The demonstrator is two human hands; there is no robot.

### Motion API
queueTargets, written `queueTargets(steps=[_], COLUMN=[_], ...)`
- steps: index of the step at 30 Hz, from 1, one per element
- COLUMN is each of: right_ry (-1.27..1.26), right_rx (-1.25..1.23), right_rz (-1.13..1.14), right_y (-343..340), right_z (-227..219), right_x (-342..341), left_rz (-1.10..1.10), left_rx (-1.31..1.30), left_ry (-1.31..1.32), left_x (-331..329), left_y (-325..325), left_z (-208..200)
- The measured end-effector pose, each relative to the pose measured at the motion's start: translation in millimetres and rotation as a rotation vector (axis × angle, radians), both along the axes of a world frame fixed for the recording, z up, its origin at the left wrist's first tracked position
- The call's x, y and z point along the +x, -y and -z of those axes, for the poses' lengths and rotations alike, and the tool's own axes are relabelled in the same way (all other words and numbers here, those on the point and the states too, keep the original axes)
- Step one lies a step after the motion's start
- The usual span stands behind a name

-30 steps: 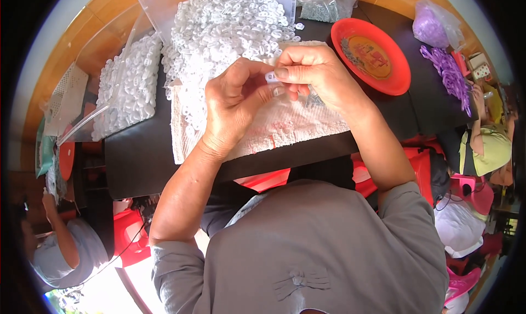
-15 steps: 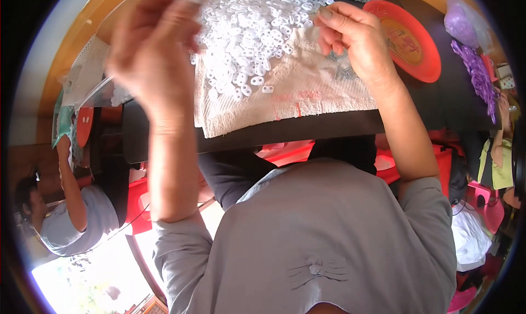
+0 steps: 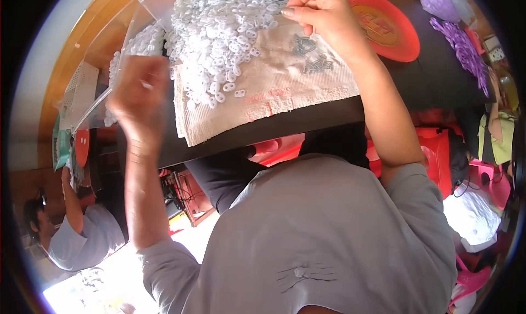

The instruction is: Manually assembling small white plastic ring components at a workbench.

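A heap of small white plastic pieces with two holes [image 3: 219, 37] spreads over a beige cloth [image 3: 274, 84] on the dark table. My left hand [image 3: 139, 89], smeared by motion, is at the left beside a clear plastic box [image 3: 104, 103]; a pale speck shows at its fingers, too blurred to name. Over the right side of the heap, my right hand [image 3: 323, 12] has its thumb and fingertips pressed together; whatever they may hold is too small to make out. Below it, several small grey metal pieces [image 3: 318, 66] lie on the cloth.
More white pieces [image 3: 143, 43] are in the clear box. A red oval plate [image 3: 402, 40] stands right of my right hand, with a purple bundle [image 3: 463, 53] farther right. Another person [image 3: 82, 232] sits at the left; part of a person in yellow-green [image 3: 493, 141] is at the right.
My left hand has come down and left, from above the heap to beside the clear box. My right hand stays pinched near the heap. The whole view has shifted a little.
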State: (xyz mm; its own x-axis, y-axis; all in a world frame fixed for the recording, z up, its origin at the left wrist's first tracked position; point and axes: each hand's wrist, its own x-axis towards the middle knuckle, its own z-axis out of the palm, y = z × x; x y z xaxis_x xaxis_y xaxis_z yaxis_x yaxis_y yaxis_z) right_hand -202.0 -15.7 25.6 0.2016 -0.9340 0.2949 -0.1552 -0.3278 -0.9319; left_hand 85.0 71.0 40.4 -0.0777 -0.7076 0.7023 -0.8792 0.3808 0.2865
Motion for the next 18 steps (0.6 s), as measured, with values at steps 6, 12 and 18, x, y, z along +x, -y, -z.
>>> queueTargets(steps=[6,12,18], right_ry=[-0.680,-0.837,-0.911], right_rx=[-0.210,-0.178,-0.122], right_rz=[0.045,-0.056,-0.268], right_y=[16,15,5], right_z=[14,9,3], right_x=[-14,-30,-27], left_rz=[0.323,0.289,0.276], left_rx=[0.281,0.297,0.272], left_ry=[0.173,0.279,0.390], left_x=[-43,-48,-48], left_y=[-13,-5,-3], left_z=[45,54,57])
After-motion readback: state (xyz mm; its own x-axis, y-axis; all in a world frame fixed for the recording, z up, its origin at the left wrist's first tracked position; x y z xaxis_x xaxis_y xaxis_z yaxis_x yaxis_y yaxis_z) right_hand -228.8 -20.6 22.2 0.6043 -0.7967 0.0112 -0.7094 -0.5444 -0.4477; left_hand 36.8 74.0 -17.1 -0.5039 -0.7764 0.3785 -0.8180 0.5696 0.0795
